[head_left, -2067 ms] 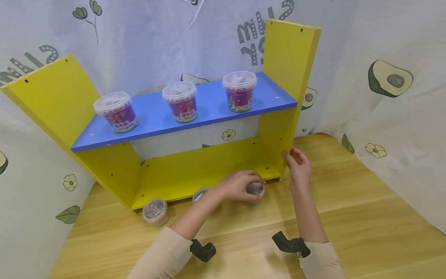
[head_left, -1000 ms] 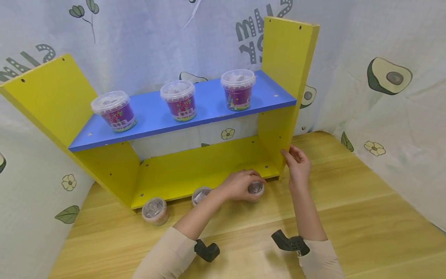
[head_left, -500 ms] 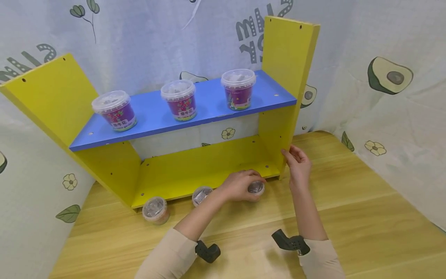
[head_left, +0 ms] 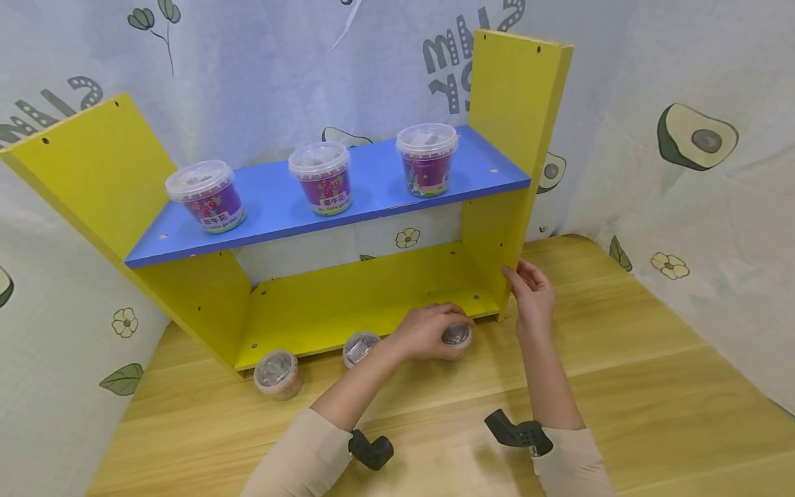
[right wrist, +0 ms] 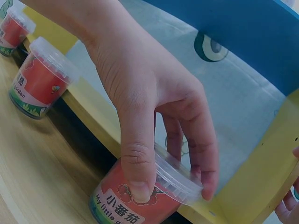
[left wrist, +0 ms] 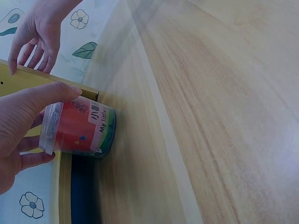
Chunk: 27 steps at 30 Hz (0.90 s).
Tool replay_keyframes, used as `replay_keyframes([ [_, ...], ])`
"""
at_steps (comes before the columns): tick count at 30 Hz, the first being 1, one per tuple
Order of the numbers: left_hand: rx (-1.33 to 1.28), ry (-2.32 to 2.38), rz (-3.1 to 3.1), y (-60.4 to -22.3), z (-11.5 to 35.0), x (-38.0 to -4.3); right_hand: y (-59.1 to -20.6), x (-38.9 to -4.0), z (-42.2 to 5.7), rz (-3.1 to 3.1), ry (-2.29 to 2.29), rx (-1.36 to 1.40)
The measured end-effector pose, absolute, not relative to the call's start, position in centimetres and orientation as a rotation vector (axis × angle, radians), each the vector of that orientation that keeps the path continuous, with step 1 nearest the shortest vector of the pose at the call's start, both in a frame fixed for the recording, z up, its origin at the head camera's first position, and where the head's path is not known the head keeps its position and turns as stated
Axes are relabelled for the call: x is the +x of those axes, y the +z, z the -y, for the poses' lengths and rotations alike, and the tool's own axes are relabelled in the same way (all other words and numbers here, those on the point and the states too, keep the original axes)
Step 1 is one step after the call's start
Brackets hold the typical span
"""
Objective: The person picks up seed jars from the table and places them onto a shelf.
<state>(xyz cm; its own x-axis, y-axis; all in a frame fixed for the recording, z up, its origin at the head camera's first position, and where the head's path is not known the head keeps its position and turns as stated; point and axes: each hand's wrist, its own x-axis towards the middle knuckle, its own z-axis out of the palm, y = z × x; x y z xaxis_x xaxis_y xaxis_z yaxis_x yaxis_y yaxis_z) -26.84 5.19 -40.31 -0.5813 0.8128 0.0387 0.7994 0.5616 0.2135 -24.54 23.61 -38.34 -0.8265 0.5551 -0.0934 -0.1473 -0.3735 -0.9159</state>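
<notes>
Near the right end of the shelf's front edge, my left hand [head_left: 428,331] holds a clear-lidded plastic cup [head_left: 456,335] from above. Thumb and fingers sit on opposite sides of its rim, and the cup's red label reads "My little garden" in the left wrist view. My right hand [head_left: 534,297] grips the yellow side panel [head_left: 497,235] of the shelf low on its front edge, thumb on the inner face and fingers outside. Two more red-labelled cups stand on the table: one [head_left: 277,375] at the left, another [head_left: 359,348] partly covered by my left forearm.
Three purple-labelled cups stand spaced along the blue upper board [head_left: 261,193]: left [head_left: 211,207], middle [head_left: 323,183] and right [head_left: 427,162]. Below runs the yellow bottom board [head_left: 348,297]. A printed curtain [head_left: 683,221] hangs behind the wooden table [head_left: 621,386].
</notes>
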Motion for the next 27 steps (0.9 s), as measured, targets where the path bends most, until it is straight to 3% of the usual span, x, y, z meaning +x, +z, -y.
replay_keyframes([
  [27, 1.366, 0.404, -2.713, -40.43, -5.09, -26.86, -38.48, -24.61, -23.59, 1.413, 2.222, -0.538],
])
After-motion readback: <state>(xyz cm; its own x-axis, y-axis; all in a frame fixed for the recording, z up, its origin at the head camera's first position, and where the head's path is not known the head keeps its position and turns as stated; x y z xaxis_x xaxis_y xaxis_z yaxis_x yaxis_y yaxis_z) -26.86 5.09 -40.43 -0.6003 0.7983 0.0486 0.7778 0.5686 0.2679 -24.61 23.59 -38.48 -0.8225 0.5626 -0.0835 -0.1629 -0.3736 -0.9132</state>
